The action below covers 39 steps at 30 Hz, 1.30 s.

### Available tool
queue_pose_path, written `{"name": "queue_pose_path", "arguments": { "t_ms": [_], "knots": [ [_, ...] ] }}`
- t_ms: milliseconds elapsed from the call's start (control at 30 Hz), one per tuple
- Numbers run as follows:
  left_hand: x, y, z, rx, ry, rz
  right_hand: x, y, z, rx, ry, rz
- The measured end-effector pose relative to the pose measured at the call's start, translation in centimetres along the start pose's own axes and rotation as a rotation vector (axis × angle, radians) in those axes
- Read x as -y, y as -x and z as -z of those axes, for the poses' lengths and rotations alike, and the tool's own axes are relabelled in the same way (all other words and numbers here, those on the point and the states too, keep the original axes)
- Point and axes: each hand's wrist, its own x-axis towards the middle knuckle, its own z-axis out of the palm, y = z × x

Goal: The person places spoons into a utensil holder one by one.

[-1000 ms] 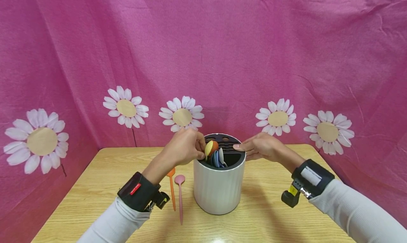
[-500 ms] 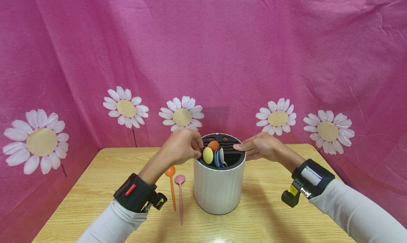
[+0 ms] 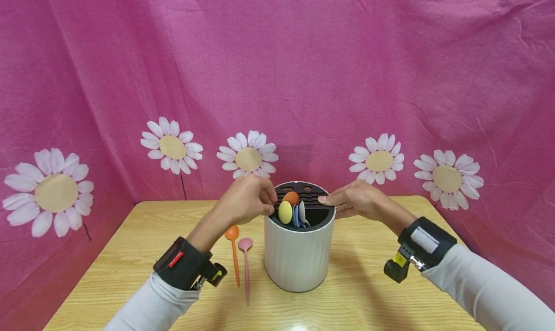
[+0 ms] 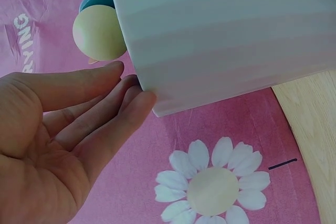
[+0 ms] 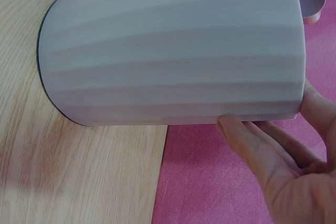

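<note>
A white ribbed utensil holder with a black slotted top stands upright on the table. Spoons poke out of its front opening: a yellow spoon, an orange-brown one, and blue and pale ones beside them. My left hand is at the holder's left rim, near the yellow spoon; in the left wrist view its fingertips touch the rim, and the thumb lies apart from the yellow spoon bowl. My right hand holds the right side of the holder, thumb over the rim and fingers along the outer wall.
On the wooden table, left of the holder, lie an orange spoon and a pink spoon, handles toward me. A pink cloth with daisies hangs behind the table.
My left hand has drawn slightly left, away from the yellow spoon. The yellow spoon's bowl has turned to face me and leans slightly right. My right hand keeps its place.
</note>
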Motion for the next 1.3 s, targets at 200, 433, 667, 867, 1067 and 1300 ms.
{"name": "queue_pose_path", "arguments": {
  "t_ms": [200, 433, 667, 867, 1067, 1300],
  "knots": [
    [0.4, 0.1, 0.2, -0.053, -0.024, 0.003, -0.1, 0.1, 0.0, 0.004, -0.002, 0.001],
    [1.5, 0.2, 0.3, -0.126, -0.027, 0.050, -0.1, 0.1, 0.1, 0.002, 0.000, 0.001],
    [3.6, 0.1, 0.0, -0.157, -0.064, 0.102, -0.3, 0.0, 0.1, 0.008, -0.014, 0.003],
    [6.3, 0.1, -1.0, -0.189, -0.118, 0.174, -0.3, -0.1, 0.2, 0.006, -0.009, 0.001],
    [9.2, 0.6, -2.7, -0.235, -0.149, 0.252, -0.2, -0.1, 0.2, 0.010, -0.002, 0.002],
    [11.8, 0.8, -4.7, -0.238, -0.121, 0.331, -0.2, -0.1, 0.3, 0.008, -0.018, -0.002]
  ]
}}
